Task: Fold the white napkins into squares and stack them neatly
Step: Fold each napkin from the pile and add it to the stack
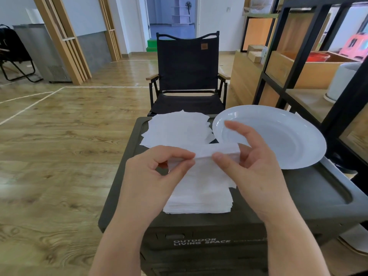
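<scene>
Above the near stack (pixel 199 198) of napkins on the dark box (pixel 298 196), you hold one napkin (pixel 217 151) lifted off the pile, its top edge folded over into a thin band.

Handling, as judged: thin paper tissue, very light, limp, no stiffness of its own. It will sag wherever you do not support it, and it looks easy to tear or crumple under a hard pinch. Sheets likely cling to each other, so expect a second one to ride up. Take hold at the folded edge or at the corners, not mid-sheet.

Grip: your left hand (pixel 157 172) pinches the folded edge between thumb and forefinger, other fingers curled under. Your right hand (pixel 256 166) pinches the same edge just beside it, thumb on the near face; forefinger raised and straight, clear of the paper. Both pinches look light.

Beyond the stack, toward the chair (pixel 187 72), a looser, fanned pile (pixel 177 130) of napkins lies on the box. Right of that pile, the white plate (pixel 288 136) sits bare, partly behind your right hand.

Whether the held napkin is single or doubled cannot be told.
</scene>
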The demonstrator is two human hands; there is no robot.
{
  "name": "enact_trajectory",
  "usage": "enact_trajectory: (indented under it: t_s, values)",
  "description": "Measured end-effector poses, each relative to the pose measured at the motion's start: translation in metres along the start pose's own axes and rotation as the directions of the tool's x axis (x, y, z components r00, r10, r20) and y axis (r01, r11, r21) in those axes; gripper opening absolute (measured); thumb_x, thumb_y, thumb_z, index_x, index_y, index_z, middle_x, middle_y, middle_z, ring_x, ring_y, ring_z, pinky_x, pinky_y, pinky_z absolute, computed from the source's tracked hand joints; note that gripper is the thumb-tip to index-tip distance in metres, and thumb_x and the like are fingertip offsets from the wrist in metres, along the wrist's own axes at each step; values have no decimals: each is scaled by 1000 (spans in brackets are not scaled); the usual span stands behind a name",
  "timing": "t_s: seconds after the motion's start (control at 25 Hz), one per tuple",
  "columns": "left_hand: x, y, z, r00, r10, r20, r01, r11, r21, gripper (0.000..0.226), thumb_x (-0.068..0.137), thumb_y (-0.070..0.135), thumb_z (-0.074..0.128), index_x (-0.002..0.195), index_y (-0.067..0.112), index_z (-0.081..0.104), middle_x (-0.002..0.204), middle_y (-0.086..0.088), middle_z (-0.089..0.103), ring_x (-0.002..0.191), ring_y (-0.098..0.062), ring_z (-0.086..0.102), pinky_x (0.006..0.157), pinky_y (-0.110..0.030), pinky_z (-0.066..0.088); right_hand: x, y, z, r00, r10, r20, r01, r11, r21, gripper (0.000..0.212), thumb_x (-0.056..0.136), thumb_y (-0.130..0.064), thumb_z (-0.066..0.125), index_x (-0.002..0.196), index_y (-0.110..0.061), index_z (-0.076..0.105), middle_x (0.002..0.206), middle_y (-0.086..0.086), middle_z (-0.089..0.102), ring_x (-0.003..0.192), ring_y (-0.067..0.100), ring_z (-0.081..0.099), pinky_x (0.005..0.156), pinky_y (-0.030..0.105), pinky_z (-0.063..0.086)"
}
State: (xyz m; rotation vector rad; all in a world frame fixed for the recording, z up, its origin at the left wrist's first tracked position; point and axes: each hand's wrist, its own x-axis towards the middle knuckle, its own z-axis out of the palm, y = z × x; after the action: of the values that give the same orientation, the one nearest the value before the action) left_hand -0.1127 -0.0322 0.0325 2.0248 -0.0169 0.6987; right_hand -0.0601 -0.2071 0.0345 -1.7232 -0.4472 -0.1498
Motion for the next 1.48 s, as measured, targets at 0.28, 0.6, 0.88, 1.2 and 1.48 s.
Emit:
enact_trajectory:
  t_s: [0.28, 0.6, 0.88, 1.2, 1.48]
  values:
    - [2, 1, -4, 998, 56, 11, -57, 981, 185, 6, 78, 39, 66, 81, 43, 64, 118, 31, 38, 109, -1, 44, 87, -10, 34, 0, 2, -7, 998, -68, 16, 69, 941, -332, 5, 73, -42, 68, 74, -47, 67, 93, -27, 57, 95, -7, 53, 70, 7, 43]
    - [3, -4, 5, 923, -371, 100, 384, 891, -241, 13, 85, 40, 65, 91, 30, 71, 87, 15, 76, 80, -4, 72, 59, -15, 53, 1, 5, 2, 981, 195, -10, -190, 964, 186, 8, 85, -27, 64, 85, -32, 71, 84, -16, 74, 79, 1, 69, 59, 13, 54]
    - [-1, -21, 7, 823, -563, 78, 536, 815, 221, 35, 89, 45, 57, 75, 16, 71, 75, 0, 71, 59, -15, 67, 59, -30, 56, 5, 31, 15, 937, 295, -188, -313, 947, -69, 15, 86, -25, 64, 90, -39, 68, 71, -18, 70, 74, -2, 64, 66, 16, 46]
    - [-2, -21, 8, 833, -552, 33, 486, 760, 432, 37, 88, 46, 59, 64, 18, 60, 52, 6, 48, 48, -8, 45, 47, -22, 30, 3, 40, 18, 944, 256, -210, -314, 893, -322, 41, 83, -25, 70, 117, -33, 49, 71, -9, 64, 69, -2, 57, 56, 7, 31]
    - [-1, -25, 10, 823, -567, -14, 502, 716, 485, 30, 84, 49, 64, 66, 24, 62, 61, 8, 60, 55, -5, 54, 47, -21, 31, 4, 43, 17, 942, 268, -204, -327, 871, -366, 47, 81, -23, 72, 118, -31, 45, 69, -10, 60, 66, 0, 55, 55, 8, 30]
